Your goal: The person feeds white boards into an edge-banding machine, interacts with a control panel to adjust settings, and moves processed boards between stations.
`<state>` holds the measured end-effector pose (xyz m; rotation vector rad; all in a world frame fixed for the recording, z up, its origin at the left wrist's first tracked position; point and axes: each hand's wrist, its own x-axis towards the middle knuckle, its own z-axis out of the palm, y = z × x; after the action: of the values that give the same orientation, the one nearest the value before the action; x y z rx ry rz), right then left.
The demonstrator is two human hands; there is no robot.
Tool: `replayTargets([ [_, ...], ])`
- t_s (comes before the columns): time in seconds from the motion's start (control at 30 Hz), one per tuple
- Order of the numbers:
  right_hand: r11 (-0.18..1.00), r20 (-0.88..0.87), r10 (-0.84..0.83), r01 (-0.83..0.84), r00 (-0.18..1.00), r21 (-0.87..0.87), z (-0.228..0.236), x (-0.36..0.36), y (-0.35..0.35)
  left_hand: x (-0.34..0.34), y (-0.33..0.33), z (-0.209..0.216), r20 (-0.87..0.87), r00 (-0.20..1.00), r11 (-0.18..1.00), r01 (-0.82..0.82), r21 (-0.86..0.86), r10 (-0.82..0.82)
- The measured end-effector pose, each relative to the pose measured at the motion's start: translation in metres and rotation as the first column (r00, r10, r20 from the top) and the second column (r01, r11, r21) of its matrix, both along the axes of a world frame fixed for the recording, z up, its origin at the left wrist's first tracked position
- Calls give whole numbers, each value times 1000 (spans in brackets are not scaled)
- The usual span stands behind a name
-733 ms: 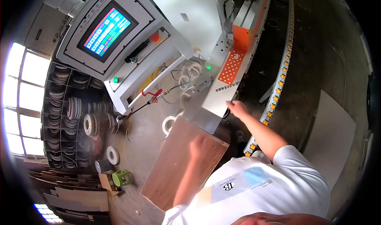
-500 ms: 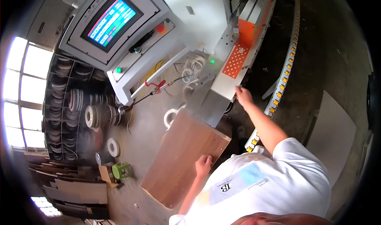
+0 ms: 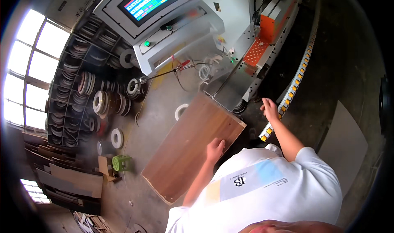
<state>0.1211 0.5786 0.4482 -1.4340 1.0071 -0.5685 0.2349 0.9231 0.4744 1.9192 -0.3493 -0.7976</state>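
My left hand point(image 3: 215, 150) rests on a brown wood-grain board point(image 3: 184, 142), near its right long edge. Its fingers are curled in, and whatever may be under them is hidden. To the right, my right hand point(image 3: 269, 109) is raised with fingers partly apart and nothing seen in it. It is close to a curved rail with yellow rollers point(image 3: 291, 95) and apart from the machine's metal infeed table point(image 3: 230, 85). An orange plate with holes point(image 3: 255, 54) lies further along that table.
A machine panel with a lit screen point(image 3: 148, 3) stands at the upper left. Racks of edging rolls point(image 3: 80, 48), a green stool point(image 3: 121, 163) and stacked boards point(image 3: 69, 179) are left. A large pale sheet point(image 3: 342, 146) lies at the right.
My right hand has come away from the infeed table, its fingers loosening. A pale surface it touched beside the orange plate no longer shows there. My left hand stays on the board; the view has shifted.
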Motion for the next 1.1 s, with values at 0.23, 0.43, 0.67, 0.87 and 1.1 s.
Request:
replayTargets([
  [0.23, 962, -222, -65, 2, 973, -273, 11, -143, 111, 9, 20, 5, -119, 975, 980, 180, -84, -190],
  [0.43, 977, -364, -106, 165, 925, 135, -62, -277, 246, 10, 36, -3, -81, 951, 941, 279, -190, -298],
  [0.67, 958, -614, 72, 117, 786, 263, -155, -452, 407, 4, 36, -26, 41, 934, 908, 356, -223, -356],
  [0.87, 885, -642, 93, 232, 761, 403, -134, -514, 478, -55, 44, -35, 149, 761, 750, 648, -135, -631],
  [1.1, 953, -686, 215, 4, 695, 302, -63, -520, 510, -182, 102, -161, 6, 131, 131, 982, 133, -991],
])
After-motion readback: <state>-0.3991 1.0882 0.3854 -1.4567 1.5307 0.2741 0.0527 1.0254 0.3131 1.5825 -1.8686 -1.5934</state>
